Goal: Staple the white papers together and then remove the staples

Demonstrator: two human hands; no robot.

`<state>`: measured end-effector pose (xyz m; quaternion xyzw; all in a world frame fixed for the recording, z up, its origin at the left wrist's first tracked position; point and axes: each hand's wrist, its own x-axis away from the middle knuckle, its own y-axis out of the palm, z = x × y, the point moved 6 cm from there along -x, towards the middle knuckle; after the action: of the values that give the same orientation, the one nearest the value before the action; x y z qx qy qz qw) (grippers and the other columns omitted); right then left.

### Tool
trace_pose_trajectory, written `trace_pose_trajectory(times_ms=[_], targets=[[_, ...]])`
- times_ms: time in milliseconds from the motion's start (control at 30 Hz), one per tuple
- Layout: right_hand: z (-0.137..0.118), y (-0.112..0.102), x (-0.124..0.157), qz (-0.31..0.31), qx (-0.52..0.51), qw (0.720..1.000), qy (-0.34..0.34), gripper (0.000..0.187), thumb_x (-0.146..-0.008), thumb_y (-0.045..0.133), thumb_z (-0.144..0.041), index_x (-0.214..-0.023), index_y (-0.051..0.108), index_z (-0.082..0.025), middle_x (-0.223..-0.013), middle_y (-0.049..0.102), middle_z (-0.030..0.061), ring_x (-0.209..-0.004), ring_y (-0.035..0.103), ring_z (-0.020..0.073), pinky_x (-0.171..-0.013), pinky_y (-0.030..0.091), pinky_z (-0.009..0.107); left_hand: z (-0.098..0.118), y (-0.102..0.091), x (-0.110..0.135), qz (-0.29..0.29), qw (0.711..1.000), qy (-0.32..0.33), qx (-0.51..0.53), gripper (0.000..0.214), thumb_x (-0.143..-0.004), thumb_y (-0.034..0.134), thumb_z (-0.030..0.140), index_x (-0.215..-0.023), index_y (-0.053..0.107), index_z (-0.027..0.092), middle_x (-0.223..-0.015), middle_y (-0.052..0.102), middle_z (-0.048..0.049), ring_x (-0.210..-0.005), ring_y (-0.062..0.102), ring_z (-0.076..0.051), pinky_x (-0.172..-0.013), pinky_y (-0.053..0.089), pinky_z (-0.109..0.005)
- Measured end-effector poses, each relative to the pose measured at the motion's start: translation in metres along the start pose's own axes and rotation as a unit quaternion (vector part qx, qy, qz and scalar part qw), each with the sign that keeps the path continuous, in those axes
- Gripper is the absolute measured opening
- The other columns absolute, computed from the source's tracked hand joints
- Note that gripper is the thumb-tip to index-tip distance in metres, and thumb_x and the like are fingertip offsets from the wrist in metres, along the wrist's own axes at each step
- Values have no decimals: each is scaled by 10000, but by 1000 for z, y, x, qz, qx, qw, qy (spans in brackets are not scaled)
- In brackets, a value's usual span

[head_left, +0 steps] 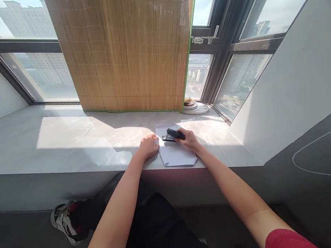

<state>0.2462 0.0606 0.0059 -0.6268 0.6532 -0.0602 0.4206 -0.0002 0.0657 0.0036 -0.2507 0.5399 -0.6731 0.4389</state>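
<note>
A black stapler [176, 133] is in my right hand [189, 141], with my fingers wrapped round its rear end. Its jaws stand apart, the top arm raised above the base, and it lies over the upper part of some white paper [177, 155]. My left hand [149, 146] is closed at the paper's left edge, fingers bent and gripping that edge. The lower corners of the paper look slightly curled. How many sheets there are, I cannot tell.
The paper rests on a pale window sill [75, 150] with a front edge near my legs. A bamboo blind [130, 48] hangs behind it. Stacked plates [195, 108] stand at the back right by the window. A beaded cord [308, 169] hangs at right.
</note>
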Motion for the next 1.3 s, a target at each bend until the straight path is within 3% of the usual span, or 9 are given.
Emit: trace_pose_trajectory(times_ms=[367,500,600,733,867,1033,1167,1233,1300], targets=[[-1,4,-8,-14,-62,998,-18,421,-823,791,-499,-1160,764,-248,-1061,797,55,-959,704,263,-891,544,393,-3,3,-2,12,1000,-24,-6,460,-946,558,268,-1376,712,219,-1640,550,-143,-1490,535,-365,-1266,376,-585],[4,-21,-6,131,-83,988,11,406,-957,586,-554,-807,776,-228,-781,699,47,-760,622,213,-795,511,363,-3,2,-2,28,999,-23,28,358,-952,561,288,-1242,755,210,-1610,581,-150,-1496,533,-355,-1268,386,-565],[10,-30,-3,163,-92,981,45,507,-955,500,-507,-568,677,-229,-543,478,0,-567,470,164,-665,445,338,-6,0,-5,66,992,-36,98,337,-960,547,287,-1206,756,192,-1524,645,-174,-1505,525,-337,-1287,380,-539],[9,-28,-2,142,-103,984,38,425,-870,510,-446,-524,624,-227,-526,446,-9,-549,434,150,-607,384,315,-22,-8,-5,174,942,-124,259,278,-942,537,230,-1119,751,214,-1423,704,-161,-1405,605,-323,-1264,426,-521],[13,-23,-4,141,-66,986,60,494,-857,505,-495,-462,340,-248,-507,316,-13,-549,369,139,-567,337,297,-39,-10,-1,234,858,-208,408,208,-915,556,224,-1013,737,195,-1232,763,-150,-1160,720,-300,-1065,588,-489],[11,-23,-4,134,-15,990,52,563,-948,461,-577,-521,287,-254,-539,323,-5,-588,373,153,-607,393,303,-52,-4,3,262,759,-271,531,153,-830,611,176,-908,741,165,-1080,765,-145,-1046,748,-250,-915,634,-387],[-1,-20,-5,99,-19,995,-20,361,-966,586,-572,-861,687,-243,-911,712,63,-867,616,222,-857,532,366,-49,-6,4,264,740,-262,560,139,-834,610,189,-900,731,174,-1120,763,-139,-1100,740,-246,-958,625,-394],[-3,-11,-7,40,-29,998,-39,398,-917,692,-561,-1153,721,-241,-1166,751,95,-1030,668,250,-902,556,390,-42,-8,3,254,751,-244,559,158,-849,601,201,-939,730,179,-1172,757,-133,-1153,726,-237,-1032,600,-408],[-5,-1,-7,-11,-11,998,-54,443,-884,750,-507,-1231,715,-234,-1217,754,110,-1089,686,271,-925,565,410,-33,-9,0,238,757,-215,569,183,-869,588,212,-988,725,185,-1231,749,-124,-1217,707,-214,-1124,553,-401]])
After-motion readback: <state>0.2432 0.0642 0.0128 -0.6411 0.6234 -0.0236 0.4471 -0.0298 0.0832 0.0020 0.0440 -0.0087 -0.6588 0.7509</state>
